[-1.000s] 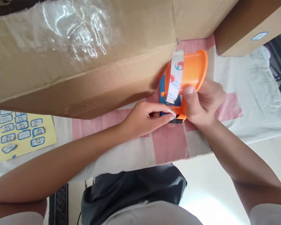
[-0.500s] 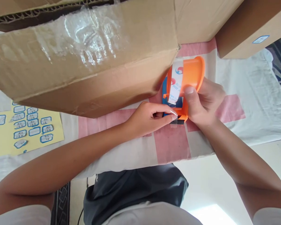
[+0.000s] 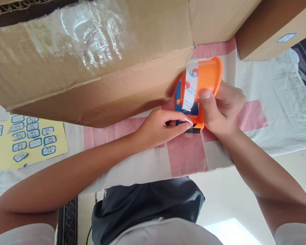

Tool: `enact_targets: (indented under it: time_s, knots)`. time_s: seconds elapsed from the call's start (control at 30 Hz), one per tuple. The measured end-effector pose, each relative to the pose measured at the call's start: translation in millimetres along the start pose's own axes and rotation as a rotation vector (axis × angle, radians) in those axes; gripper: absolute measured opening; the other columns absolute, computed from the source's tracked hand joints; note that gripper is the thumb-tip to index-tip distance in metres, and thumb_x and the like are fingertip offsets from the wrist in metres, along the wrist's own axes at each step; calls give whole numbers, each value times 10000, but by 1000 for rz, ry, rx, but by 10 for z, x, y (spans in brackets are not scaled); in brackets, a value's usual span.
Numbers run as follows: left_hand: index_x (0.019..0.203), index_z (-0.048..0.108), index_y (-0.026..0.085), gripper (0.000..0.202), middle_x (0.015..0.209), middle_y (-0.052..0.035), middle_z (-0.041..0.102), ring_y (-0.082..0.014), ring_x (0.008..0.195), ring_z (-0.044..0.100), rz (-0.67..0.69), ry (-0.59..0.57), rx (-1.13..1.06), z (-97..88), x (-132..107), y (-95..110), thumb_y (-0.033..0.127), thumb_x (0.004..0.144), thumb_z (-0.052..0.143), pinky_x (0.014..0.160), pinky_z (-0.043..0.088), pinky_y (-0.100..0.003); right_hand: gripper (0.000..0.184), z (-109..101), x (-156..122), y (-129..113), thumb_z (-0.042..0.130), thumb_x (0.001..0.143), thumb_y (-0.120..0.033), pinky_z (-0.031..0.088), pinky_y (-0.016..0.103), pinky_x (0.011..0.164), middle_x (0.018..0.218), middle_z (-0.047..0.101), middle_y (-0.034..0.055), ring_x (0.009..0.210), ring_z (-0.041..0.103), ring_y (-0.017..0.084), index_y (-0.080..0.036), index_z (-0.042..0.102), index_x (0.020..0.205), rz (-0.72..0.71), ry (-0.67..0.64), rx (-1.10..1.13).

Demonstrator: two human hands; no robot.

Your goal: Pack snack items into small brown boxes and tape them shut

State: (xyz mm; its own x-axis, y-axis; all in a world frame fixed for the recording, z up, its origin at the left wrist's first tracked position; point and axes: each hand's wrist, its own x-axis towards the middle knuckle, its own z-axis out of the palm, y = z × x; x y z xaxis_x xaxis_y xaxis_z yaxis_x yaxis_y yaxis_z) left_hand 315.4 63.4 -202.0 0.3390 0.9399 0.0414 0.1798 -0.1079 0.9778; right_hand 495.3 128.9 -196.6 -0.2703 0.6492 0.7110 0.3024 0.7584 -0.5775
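My right hand [image 3: 223, 103] is closed around an orange and blue tape dispenser [image 3: 209, 75], its thumb pressed on the orange side. A narrow roll of clear tape [image 3: 190, 86] sits in it, with a white printed core showing. At the dispenser's near end, by the black strip, my left hand [image 3: 165, 126] pinches the end of the tape between thumb and forefinger. The fingertips touch or nearly touch the orange frame. Most of the blue side is hidden behind the roll.
A big cardboard box [image 3: 99, 88] with clear tape on it stands just beyond my hands. Another box [image 3: 275, 30] with a blue-edged label is at the back right. Yellow sheets [image 3: 58, 136] with several small labels lie left on the pink and white cloth [image 3: 186, 156].
The whole view has shifted slightly. Both hands keep their grip on the dispenser and the tape end, with hardly any movement between them.
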Motion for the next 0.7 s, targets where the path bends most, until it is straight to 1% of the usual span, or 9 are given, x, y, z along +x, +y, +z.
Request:
enact_targets:
  time_s: [0.1,0.17,0.27,0.33,0.4,0.47,0.6,0.7]
  knots:
    - [885,800,206,190,684,0,673,-98,560,485,4,1,-4,2,-1,-7,346,897,670,545,381,-243,465,-15,-11,-18,528,1002,-523,458,341,562,573,520,2,551,510,164,-260,598,626,90,-18,-69]
    - [875,801,205,192,660,6,659,-94,545,460,13,2,4,4,-3,-9,346,898,673,536,368,-243,486,-21,-7,-29,517,1001,-549,442,341,551,556,496,1,533,488,161,-257,574,616,111,-25,-87]
    - [876,803,205,187,647,12,648,-89,534,436,24,4,19,7,-7,-10,342,899,677,520,345,-241,492,-17,8,-27,515,1011,-509,417,318,546,534,455,-17,501,436,131,-232,532,604,51,-21,-57]
    - [884,802,202,182,643,12,646,-90,537,440,24,3,17,7,-9,-10,334,900,677,518,341,-241,475,-13,12,-17,517,1018,-467,414,311,557,542,452,-22,503,428,122,-224,536,611,24,-20,-34]
    - [882,798,201,186,638,11,643,-91,535,441,21,-5,12,5,-10,-11,336,905,673,517,341,-243,442,-14,6,-10,524,1019,-434,415,317,571,561,467,-20,516,440,127,-229,558,629,29,-25,-11]
    - [873,794,204,194,646,10,646,-91,531,442,21,-13,10,0,-11,-13,345,913,667,516,339,-244,421,-20,-3,-12,521,1020,-438,413,333,579,587,490,-14,536,459,141,-243,577,651,49,-39,2]
    - [879,792,212,191,680,7,666,-90,535,451,23,-20,20,-9,-12,-14,341,924,659,516,340,-246,411,-34,-4,-49,511,1020,-447,406,380,587,612,505,3,557,476,180,-264,567,657,84,-69,6]
    - [889,796,218,177,707,4,683,-97,562,493,28,-22,32,-12,-12,-16,321,924,656,528,363,-241,401,-29,14,-66,529,1019,-422,396,368,583,605,506,3,564,491,173,-255,571,657,74,-67,38]
